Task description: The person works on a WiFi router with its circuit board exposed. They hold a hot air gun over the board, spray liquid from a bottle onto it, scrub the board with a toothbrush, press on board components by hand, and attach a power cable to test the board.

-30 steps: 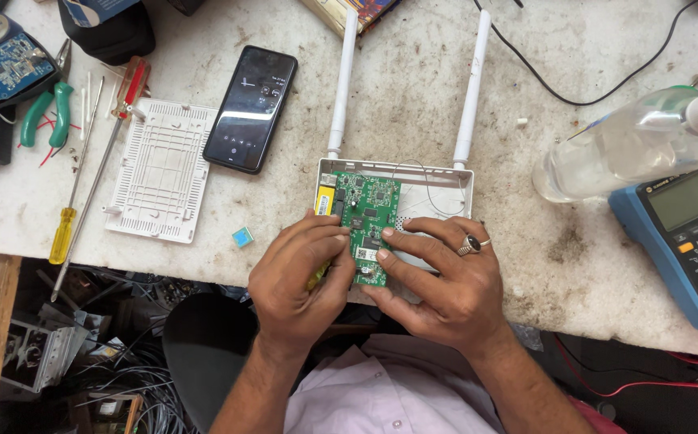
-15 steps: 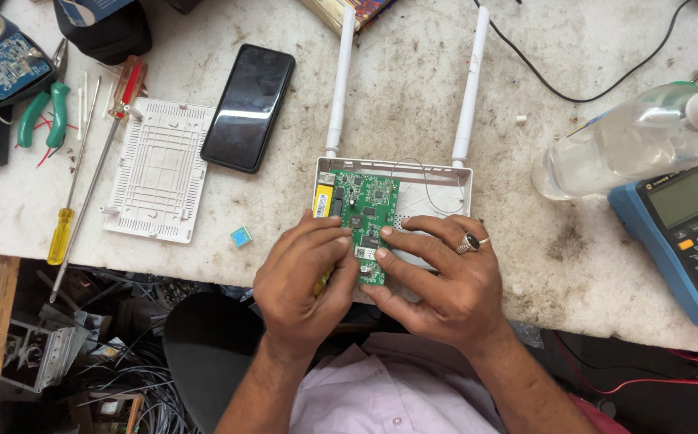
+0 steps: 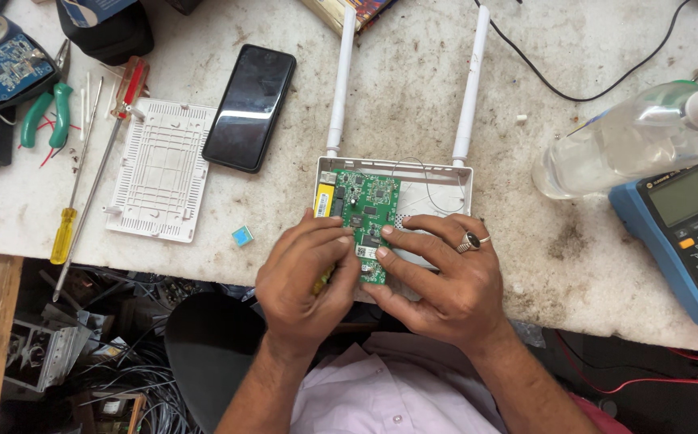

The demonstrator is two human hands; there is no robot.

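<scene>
A green circuit board [image 3: 369, 202] lies in the open white router shell [image 3: 437, 189], which has two white antennas [image 3: 339, 80] pointing away from me. My left hand [image 3: 305, 277] grips the board's near left edge, fingers curled over it. My right hand [image 3: 445, 281], with a ring on one finger, presses its fingertips on the board's near right edge and rests over the shell. The near part of the board is hidden under both hands.
The white router cover [image 3: 162, 169] and a black phone [image 3: 250, 106] lie to the left, with screwdrivers [image 3: 84, 189] and green pliers [image 3: 48, 116] beyond. A clear bottle [image 3: 626, 141] and blue multimeter [image 3: 686, 237] sit right. A small blue square [image 3: 242, 235] lies near the bench edge.
Both hands stay on the board with only slight finger shifts. The view has drifted a little.
</scene>
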